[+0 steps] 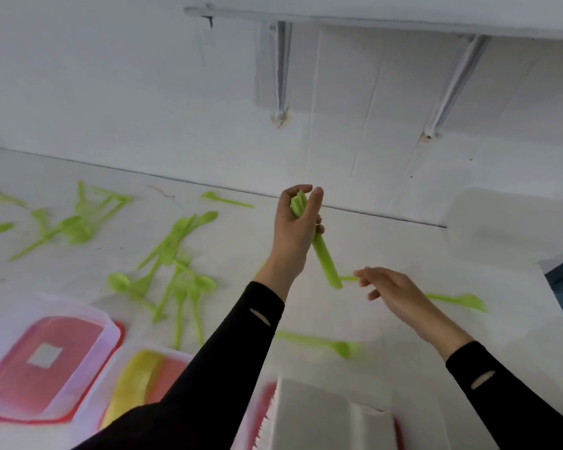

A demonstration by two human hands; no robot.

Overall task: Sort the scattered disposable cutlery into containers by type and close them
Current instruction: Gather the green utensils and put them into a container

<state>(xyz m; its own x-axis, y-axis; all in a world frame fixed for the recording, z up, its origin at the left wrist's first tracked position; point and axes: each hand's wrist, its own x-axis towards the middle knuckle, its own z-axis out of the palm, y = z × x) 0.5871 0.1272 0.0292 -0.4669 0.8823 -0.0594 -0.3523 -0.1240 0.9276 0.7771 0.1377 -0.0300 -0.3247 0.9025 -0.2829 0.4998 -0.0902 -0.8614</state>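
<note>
My left hand (294, 233) is raised above the white table and grips a bundle of green plastic cutlery (324, 254), handles pointing down to the right. My right hand (394, 293) hovers just right of the bundle's lower end with fingers loosely spread; a thin green piece (348, 278) lies at its fingertips, and I cannot tell whether it is held. Many green spoons and forks (173, 254) lie scattered on the table to the left. Single green pieces lie at the right (462, 301) and near the middle front (335, 345).
A clear container with a red lid (51, 358) stands at front left. Beside it is a container holding yellow cutlery (137, 381). A white box (319, 417) sits at the front edge and another white box (507, 222) at the right. The wall runs behind the table.
</note>
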